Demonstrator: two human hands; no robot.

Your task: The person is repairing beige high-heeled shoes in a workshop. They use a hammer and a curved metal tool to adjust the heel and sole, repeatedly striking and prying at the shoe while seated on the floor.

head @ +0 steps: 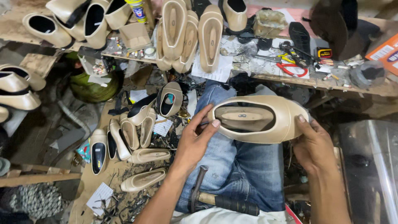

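On the lap lies a hammer (219, 201). Above the jeans, the left hand (195, 139) grips the heel end of a beige shoe (259, 119) and the right hand (313, 145) grips its toe; the shoe lies crosswise, toe pointing right. Beyond stands a cluttered workbench (290, 76).

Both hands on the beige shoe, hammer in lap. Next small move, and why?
Probably press the insole down with the left hand: its thumb already rests at the shoe's heel opening, while the right hand steadies the toe. The hammer lies untouched on the lap, so no strike looks imminent.
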